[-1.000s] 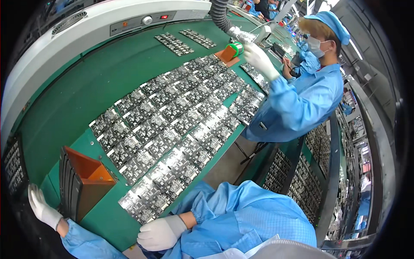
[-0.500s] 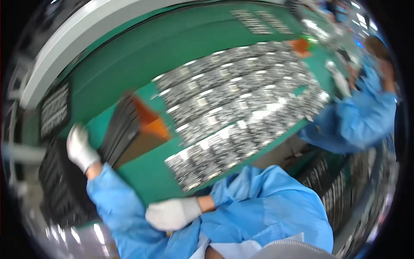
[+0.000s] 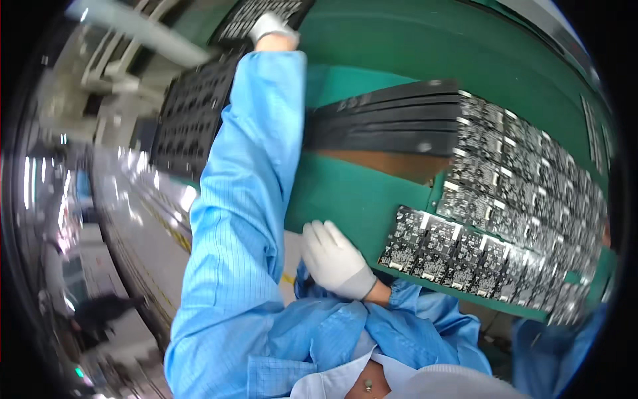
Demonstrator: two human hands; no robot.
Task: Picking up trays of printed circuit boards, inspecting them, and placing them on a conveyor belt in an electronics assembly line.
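My left hand (image 3: 272, 26), in a white glove, is stretched far out over the near edge of a black tray (image 3: 234, 20) with rows of small pale-marked parts. Its fingers are too small and blurred to show whether they grip the tray. My right hand (image 3: 334, 263), also gloved in white, hovers by the front edge of the green mat (image 3: 345, 206). Its fingers are stretched out, and nothing shows in them. Several black slotted trays (image 3: 392, 120) lean together between my left arm and the circuit boards (image 3: 452, 256), which lie in close rows on the right.
A stack of black moulded trays (image 3: 193, 116) stands left of my arm. Brown-orange material (image 3: 392, 165) shows under the leaning trays. On the left a walkway (image 3: 143, 206) runs past the bench. Another person's blue sleeve (image 3: 558, 352) is at the lower right.
The view has swung toward the left. My left hand has reached out farther to the tray with small parts. My right hand's fingers are more stretched out than before.
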